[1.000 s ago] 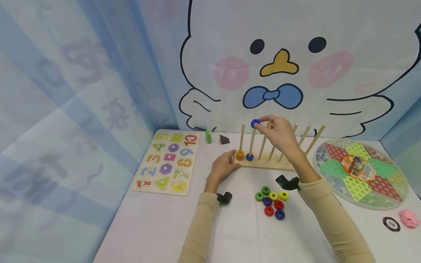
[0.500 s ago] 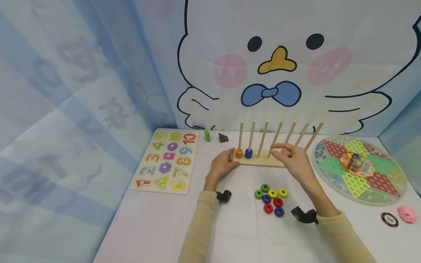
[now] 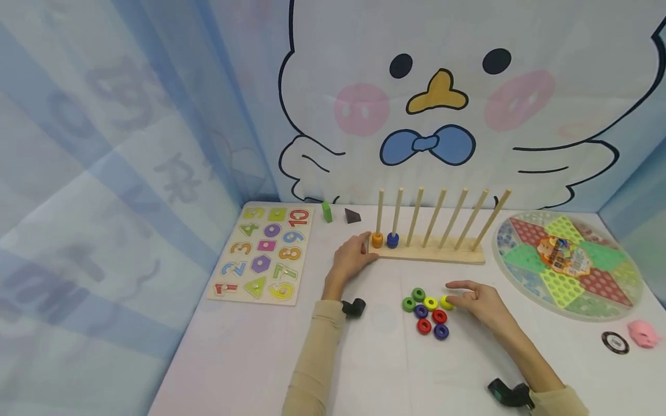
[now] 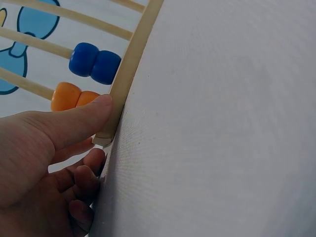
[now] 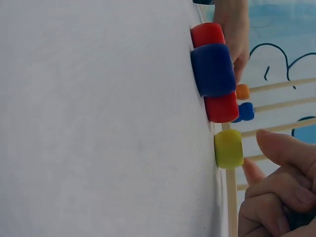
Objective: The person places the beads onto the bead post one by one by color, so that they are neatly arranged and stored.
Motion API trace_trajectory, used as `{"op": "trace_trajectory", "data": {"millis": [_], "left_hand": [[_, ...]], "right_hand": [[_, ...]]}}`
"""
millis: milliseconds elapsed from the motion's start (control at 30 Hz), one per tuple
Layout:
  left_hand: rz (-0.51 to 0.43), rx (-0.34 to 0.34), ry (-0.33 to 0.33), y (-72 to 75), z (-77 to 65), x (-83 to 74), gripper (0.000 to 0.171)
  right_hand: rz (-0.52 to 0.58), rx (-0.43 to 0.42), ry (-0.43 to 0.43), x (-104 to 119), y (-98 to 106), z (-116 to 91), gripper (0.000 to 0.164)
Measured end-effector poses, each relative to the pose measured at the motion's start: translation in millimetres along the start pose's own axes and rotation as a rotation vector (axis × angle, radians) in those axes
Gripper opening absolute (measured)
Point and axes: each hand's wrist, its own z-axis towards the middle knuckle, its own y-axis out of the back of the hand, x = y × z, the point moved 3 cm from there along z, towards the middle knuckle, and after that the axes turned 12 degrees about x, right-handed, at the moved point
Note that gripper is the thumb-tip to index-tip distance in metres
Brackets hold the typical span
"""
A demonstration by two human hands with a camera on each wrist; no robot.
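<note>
My left hand (image 3: 350,261) holds the left end of a wooden peg stand (image 3: 434,254), thumb on its front edge. Orange rings (image 3: 377,240) sit low on the first peg and two blue rings (image 4: 94,63) on the second; the other pegs are bare. My right hand (image 3: 483,304) is at the right side of a loose group of rings, thumb and forefinger spread beside a yellow ring (image 5: 228,149). Whether a fingertip touches it, I cannot tell. Around it lie another yellow ring (image 3: 430,303), green rings (image 3: 418,294), red rings (image 3: 439,316) and dark blue rings (image 3: 441,331).
A number puzzle board (image 3: 260,254) lies at the left. A green block (image 3: 326,212) and a dark block (image 3: 352,215) stand behind the left hand. To the right are a round game board (image 3: 569,264), a black-and-white disc (image 3: 615,342) and a pink pig toy (image 3: 643,333).
My right hand lowered a blue ring onto the second peg and let it go. It has since moved down and right to the loose rings. The left hand stays on the stand.
</note>
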Motion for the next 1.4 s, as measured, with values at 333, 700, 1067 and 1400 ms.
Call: {"op": "trace_trajectory", "data": {"millis": [333, 700, 1067, 1400], "left_hand": [[-0.01, 0.009, 0.011, 0.5, -1.8, -1.2, 0.066], [-0.01, 0.015, 0.009, -3.7, -1.4, 0.2, 0.066], [-0.006, 0.008, -0.001, -2.7, -2.1, -1.2, 0.067], [-0.004, -0.003, 0.002, -0.8, 1.0, 2.6, 0.067]], "right_hand": [[-0.081, 0.023, -0.042, -17, -6, 2, 0.057], [-0.142, -0.046, 0.045, 34, -5, 15, 0.057], [-0.167, -0.152, 0.271, 143, 34, 27, 0.051], [-0.163, -0.268, 0.322, 196, 60, 43, 0.054]]}}
